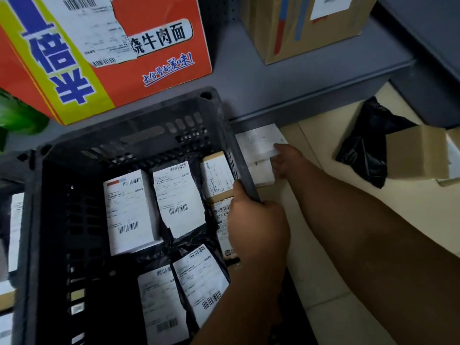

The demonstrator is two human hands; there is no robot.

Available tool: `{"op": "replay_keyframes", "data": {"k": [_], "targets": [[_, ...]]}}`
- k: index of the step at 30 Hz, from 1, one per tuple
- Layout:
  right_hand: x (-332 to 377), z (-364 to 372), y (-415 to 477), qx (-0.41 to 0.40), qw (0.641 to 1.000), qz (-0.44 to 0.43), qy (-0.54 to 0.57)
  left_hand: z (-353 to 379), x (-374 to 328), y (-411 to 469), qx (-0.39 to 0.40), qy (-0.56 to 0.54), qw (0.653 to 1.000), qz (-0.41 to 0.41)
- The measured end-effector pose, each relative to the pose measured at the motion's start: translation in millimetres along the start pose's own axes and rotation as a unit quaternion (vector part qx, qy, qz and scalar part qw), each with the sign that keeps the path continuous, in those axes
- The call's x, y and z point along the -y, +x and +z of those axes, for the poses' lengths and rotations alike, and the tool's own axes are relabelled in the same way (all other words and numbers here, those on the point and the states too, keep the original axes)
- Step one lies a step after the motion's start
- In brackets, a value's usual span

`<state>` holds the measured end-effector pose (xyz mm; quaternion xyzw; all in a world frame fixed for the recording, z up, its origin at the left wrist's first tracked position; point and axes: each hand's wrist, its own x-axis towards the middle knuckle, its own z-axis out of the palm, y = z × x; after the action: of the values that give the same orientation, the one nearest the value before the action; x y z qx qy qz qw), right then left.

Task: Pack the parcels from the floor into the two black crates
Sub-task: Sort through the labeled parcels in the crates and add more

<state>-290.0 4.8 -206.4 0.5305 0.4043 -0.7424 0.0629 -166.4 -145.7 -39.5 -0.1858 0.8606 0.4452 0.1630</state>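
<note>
Left hand (257,225) grips the right rim of the black crate (139,135), fingers curled over the edge. Right hand (287,159) reaches past that rim and holds the near edge of a white parcel (258,143), thumb on top. This parcel lies on the floor (311,232), just beside the crate's right wall.

Inside the crate, labelled parcels (129,210) lie flat. Each carries a white shipping label with barcodes, and the small print is unreadable. One label beside the left hand shows "K50".

A second crate (15,165) is partly visible at the left edge.

Behind the crate, on the grey shelf (286,80):
- orange carton (159,78), printed "牛肉面" and "大分量的美味!", with a barcode label;
- brown carton (306,33), with a barcode label.

On the floor to the right, a black bag (366,145) touches a small cardboard box (415,153).
</note>
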Motion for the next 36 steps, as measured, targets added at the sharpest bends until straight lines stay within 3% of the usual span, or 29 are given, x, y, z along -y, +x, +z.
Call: {"op": "replay_keyframes", "data": {"k": [5, 11, 14, 16, 18, 21, 23, 28, 32, 36], "targets": [[-7, -26, -39, -0.004, 0.999, 0.03, 0.031, 2, 0, 2, -0.017, 0.013, 1.0, 0.022], [43, -59, -141, -0.05, 0.985, -0.141, -0.088, 1, 0, 6, 0.019, 0.008, 1.0, 0.001], [53, -58, -215, -0.062, 0.965, -0.229, -0.108, -20, -6, 4, 0.163, 0.002, 0.987, -0.01], [51, -56, -264, -0.05, 0.957, -0.269, -0.093, -57, -7, -8, 0.308, 0.095, 0.946, -0.024], [52, -51, -308, -0.017, 0.942, -0.315, -0.119, -103, -7, -15, 0.339, 0.162, 0.926, -0.032], [53, -41, -366, 0.007, 0.893, -0.391, -0.224, -180, -15, -26, 0.29, 0.018, 0.956, -0.027], [49, -28, -399, 0.007, 0.872, -0.418, -0.254, -224, -26, -40, 0.268, -0.093, 0.959, -0.008], [0, 8, -453, 0.046, 0.909, -0.369, -0.189, -280, -38, -70, 0.213, -0.224, 0.951, 0.013], [-48, 23, -472, 0.118, 0.877, -0.426, -0.189, -290, -40, -83, 0.274, -0.32, 0.905, -0.055], [-46, 37, -476, 0.225, 0.853, -0.433, -0.182, -296, -35, -68, 0.23, -0.344, 0.91, 0.02]]}}
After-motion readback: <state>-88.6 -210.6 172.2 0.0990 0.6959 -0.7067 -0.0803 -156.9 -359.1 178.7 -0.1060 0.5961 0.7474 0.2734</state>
